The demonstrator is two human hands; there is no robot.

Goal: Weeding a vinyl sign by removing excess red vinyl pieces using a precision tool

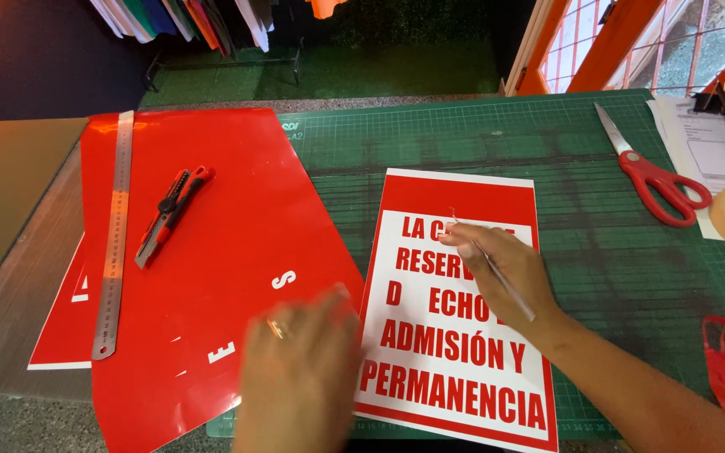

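Fingers (473, 243) of the right hand (509, 273) pinch thin tweezers (497, 273), tip toward eleven o'clock over the red-and-white sign (455, 335); the blurred left hand (299, 369), fingers unclear, lies at eight o'clock.

Bare forearms, no sleeves — the left hand (299, 369) wears a ring (277, 328).
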